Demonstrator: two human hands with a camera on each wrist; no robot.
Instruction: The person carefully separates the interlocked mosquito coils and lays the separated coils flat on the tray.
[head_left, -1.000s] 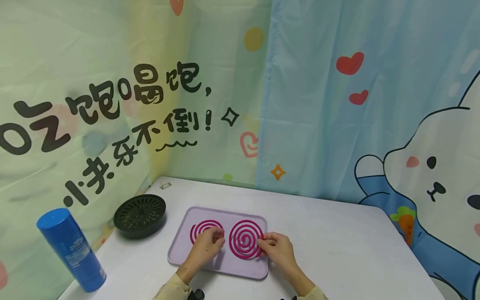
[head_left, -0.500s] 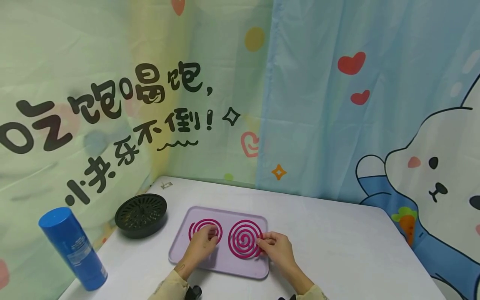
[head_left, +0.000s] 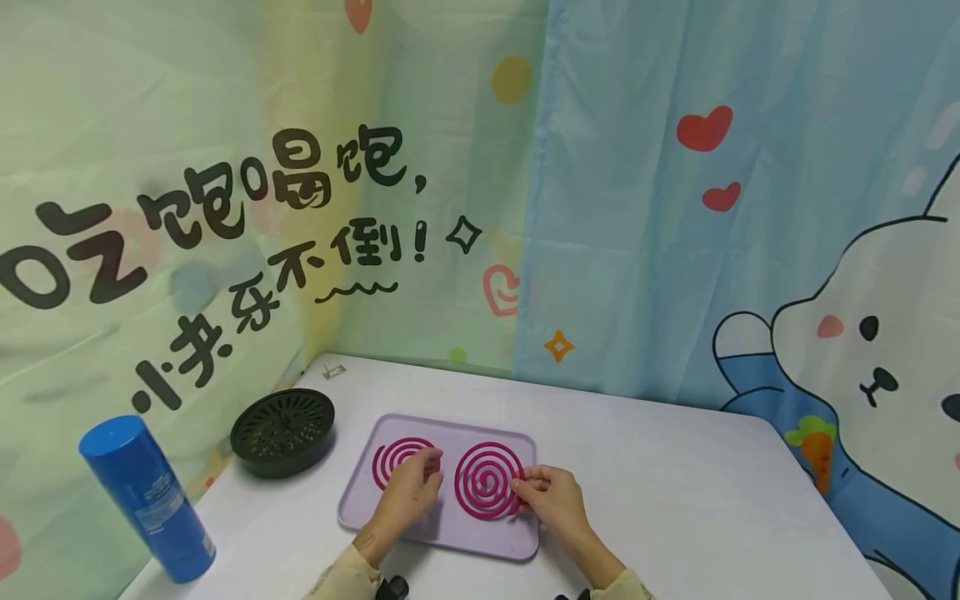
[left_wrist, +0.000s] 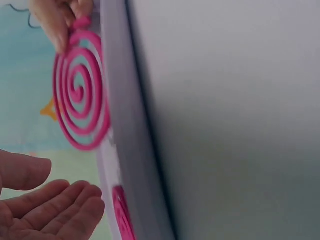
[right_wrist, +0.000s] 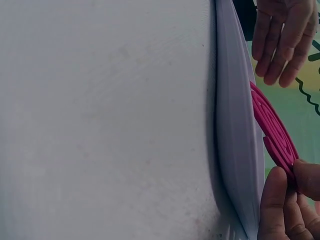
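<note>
Two magenta mosquito coils are at the pale purple tray point(head_left: 457, 542). At its right side, my right hand point(head_left: 555, 500) pinches the outer edge of the right mosquito coil point(head_left: 489, 481) between thumb and fingers. That coil is tilted up off the tray in both wrist views. My left hand point(head_left: 411, 487) hovers over the left mosquito coil point(head_left: 390, 457) and hides part of it. In the left wrist view the fingers point(left_wrist: 75, 205) of this hand are extended, the thumb apart from them, with nothing between. The left coil lies low on the tray there.
A black round slotted holder point(head_left: 281, 433) stands on the white table point(head_left: 660, 492) left of the tray. Nearer on the left is a blue spray can point(head_left: 146, 500). A small metal stand point(head_left: 333, 372) lies by the back left corner. Printed curtains point(head_left: 615, 200) hang behind.
The left mosquito coil has shifted slightly left on the tray. My left hand moved a little left, then partly back right. My right hand keeps its pinch on the right coil, which drifts slightly left.
</note>
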